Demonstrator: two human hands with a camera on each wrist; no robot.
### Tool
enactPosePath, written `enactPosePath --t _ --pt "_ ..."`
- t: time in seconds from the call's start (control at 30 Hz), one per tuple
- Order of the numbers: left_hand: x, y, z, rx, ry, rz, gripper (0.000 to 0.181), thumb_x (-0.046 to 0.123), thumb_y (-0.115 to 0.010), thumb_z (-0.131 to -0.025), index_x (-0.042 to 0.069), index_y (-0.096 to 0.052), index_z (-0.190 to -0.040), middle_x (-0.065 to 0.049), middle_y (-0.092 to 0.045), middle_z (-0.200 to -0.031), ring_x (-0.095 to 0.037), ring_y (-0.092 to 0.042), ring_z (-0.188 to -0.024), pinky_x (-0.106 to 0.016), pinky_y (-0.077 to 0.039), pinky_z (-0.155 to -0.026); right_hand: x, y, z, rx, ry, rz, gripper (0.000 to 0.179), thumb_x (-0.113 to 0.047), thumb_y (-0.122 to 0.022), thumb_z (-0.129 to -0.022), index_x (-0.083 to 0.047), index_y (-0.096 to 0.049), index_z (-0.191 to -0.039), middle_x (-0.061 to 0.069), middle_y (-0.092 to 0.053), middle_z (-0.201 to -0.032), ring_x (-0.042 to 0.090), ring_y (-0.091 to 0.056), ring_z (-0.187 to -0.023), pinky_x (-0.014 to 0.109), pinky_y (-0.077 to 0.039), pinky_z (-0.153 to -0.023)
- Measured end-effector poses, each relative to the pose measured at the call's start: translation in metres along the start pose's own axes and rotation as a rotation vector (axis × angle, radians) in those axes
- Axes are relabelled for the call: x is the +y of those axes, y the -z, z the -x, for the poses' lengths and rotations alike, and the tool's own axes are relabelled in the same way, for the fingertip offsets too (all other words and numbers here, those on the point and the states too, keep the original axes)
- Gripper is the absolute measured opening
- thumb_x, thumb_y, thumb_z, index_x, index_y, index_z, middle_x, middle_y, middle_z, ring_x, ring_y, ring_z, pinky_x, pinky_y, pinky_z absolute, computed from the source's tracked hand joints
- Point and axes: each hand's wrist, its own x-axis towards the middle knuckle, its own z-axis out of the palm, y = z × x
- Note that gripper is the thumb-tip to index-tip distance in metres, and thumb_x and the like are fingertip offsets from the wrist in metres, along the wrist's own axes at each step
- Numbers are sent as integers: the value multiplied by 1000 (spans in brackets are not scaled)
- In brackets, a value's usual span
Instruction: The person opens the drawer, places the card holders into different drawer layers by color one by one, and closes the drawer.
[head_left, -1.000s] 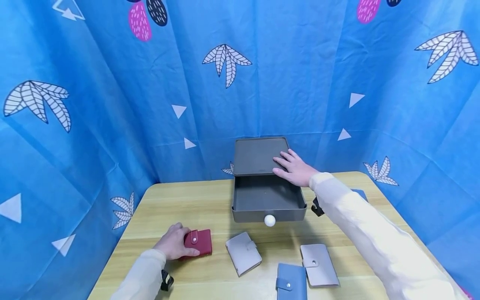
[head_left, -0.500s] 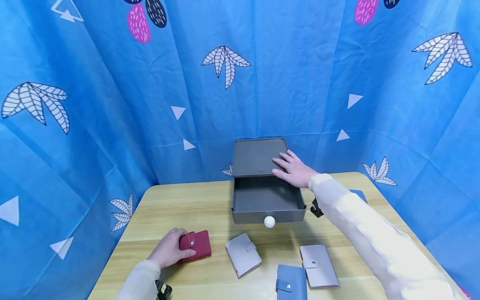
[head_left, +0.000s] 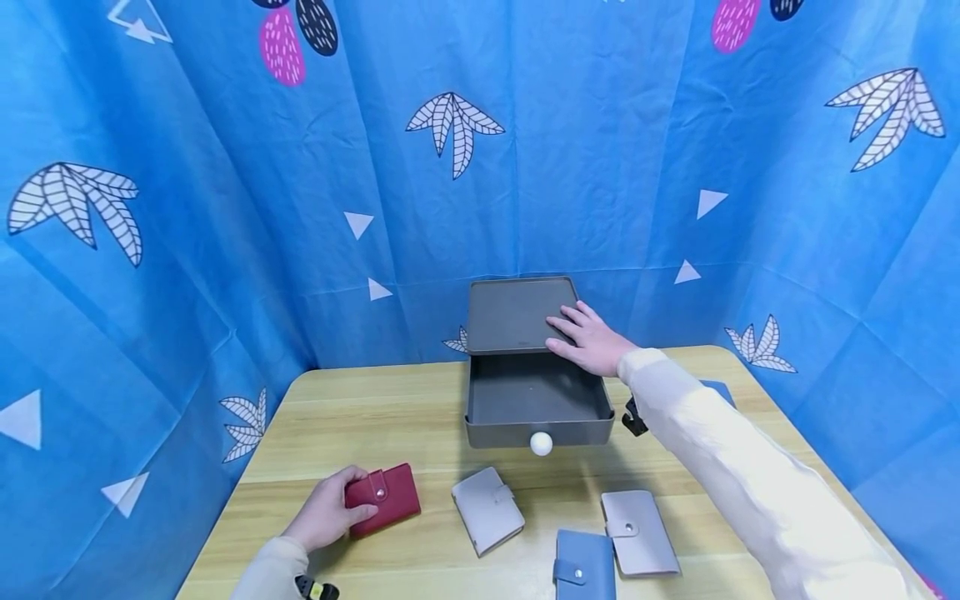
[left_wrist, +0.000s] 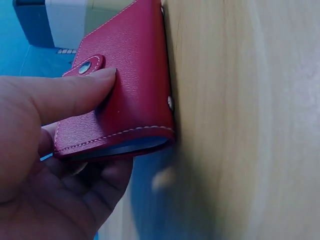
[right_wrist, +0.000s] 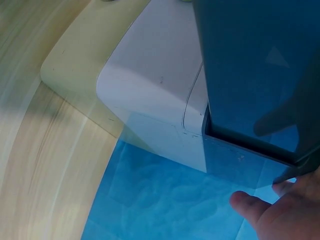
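My left hand (head_left: 327,510) holds a red card holder (head_left: 384,498) with a snap strap at the table's left front. In the left wrist view the thumb (left_wrist: 75,95) lies on the cover of the card holder (left_wrist: 130,75) beside the snap, with fingers curled underneath. Whether it touches the tabletop cannot be told. My right hand (head_left: 592,340) rests with spread fingers on the top right edge of a grey drawer box (head_left: 517,312). Its drawer (head_left: 498,433), with a white round knob (head_left: 541,443), is pulled out and shows a bare floor.
A pale grey card holder (head_left: 487,510) lies left of centre. A blue one (head_left: 585,562) and another pale grey one (head_left: 641,533) lie front right. A blue item (head_left: 718,390) is partly behind the right sleeve. Yellow (right_wrist: 80,75) and white (right_wrist: 145,75) drawer units adjoin the box.
My left hand has drawn the red card holder a little left and towards me, and its right side has turned slightly upward in view. My right hand has stayed on the drawer box.
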Motion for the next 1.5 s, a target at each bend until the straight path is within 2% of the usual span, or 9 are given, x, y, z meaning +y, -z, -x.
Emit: enactPosePath --t 0.27,0.7,0.87,1.0,1.3,1.4,1.5 --pt "-14 -7 3 48 65 61 37 11 -83 -73 6 -61 -103 -3 -64 -91 -14 -59 -82 -26 -50 -70 1 -2 1 4 3 0 69 -58 -38 -98 -14 -33 -151 18 -17 -158 39 2 -145 58 -12 -114" --pt "-10 -3 6 26 71 87 32 14 -80 -77 6 -59 -100 -4 -64 -89 -16 -58 -79 -26 -49 -66 1 -3 2 -1 3 -8 69 -58 -38 -98 -15 -32 -152 16 -16 -159 36 5 -146 58 -11 -114" --pt "-7 0 7 -30 79 99 37 27 -78 -81 4 -59 -102 -6 -62 -88 -17 -56 -74 -29 -50 -57 2 -3 1 -5 -3 -10 70 -60 -37 -97 -17 -31 -152 14 -15 -159 35 5 -146 57 -11 -114" --pt "-1 2 5 -79 69 88 40 36 -74 -84 3 -61 -104 -5 -60 -85 -16 -54 -74 -26 -47 -60 3 -2 1 -3 -3 -8 70 -61 -36 -97 -18 -30 -152 13 -14 -159 34 6 -146 57 -11 -114" --pt "9 4 5 -250 -26 53 29 31 -65 -92 1 -64 -95 -3 -58 -76 -16 -53 -69 -25 -44 -59 3 -2 1 3 2 -8 71 -61 -36 -97 -15 -31 -152 16 -15 -159 36 5 -146 59 -10 -114" --pt "11 3 6 -284 -25 59 29 31 -65 -92 2 -64 -94 -3 -58 -77 -16 -53 -71 -25 -43 -61 4 -3 0 2 -6 -1 71 -61 -35 -97 -16 -31 -152 15 -15 -159 35 6 -146 57 -10 -114" --pt "12 2 5 -292 -29 76 31 29 -68 -90 0 -64 -96 -4 -59 -79 -17 -54 -74 -25 -44 -63 5 -2 -1 6 -8 1 71 -62 -35 -97 -17 -31 -152 14 -15 -159 34 6 -146 57 -10 -114"
